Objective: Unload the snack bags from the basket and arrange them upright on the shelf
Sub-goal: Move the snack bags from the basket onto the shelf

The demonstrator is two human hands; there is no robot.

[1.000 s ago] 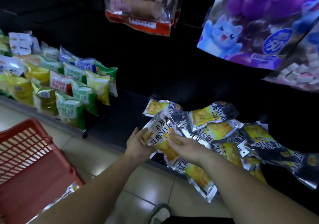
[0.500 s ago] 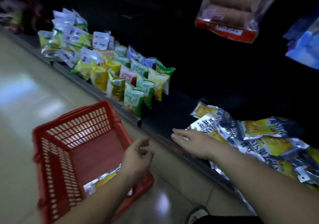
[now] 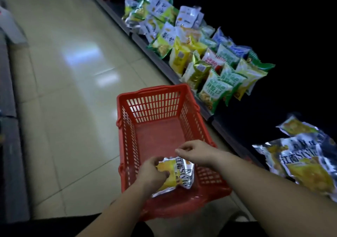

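Note:
A red plastic basket stands on the tiled floor beside the low dark shelf. Inside it, near the front, lies a silver and yellow snack bag. My left hand grips the bag's left edge, fingers curled round it. Just above the bag's top right corner hovers my right hand, its fingers loosely curled and holding nothing. Several bags of the same kind lie in a heap on the shelf at the right.
Rows of green, yellow and white snack bags stand upright along the shelf further back. The shelf's grey front lip runs diagonally past the basket. A shoe tip shows below my right arm. Pale floor tiles stretch left.
My view turned left from the shelf heap to the basket. Both hands left the bags on the shelf and moved into the basket; my left hand took hold of the bag there.

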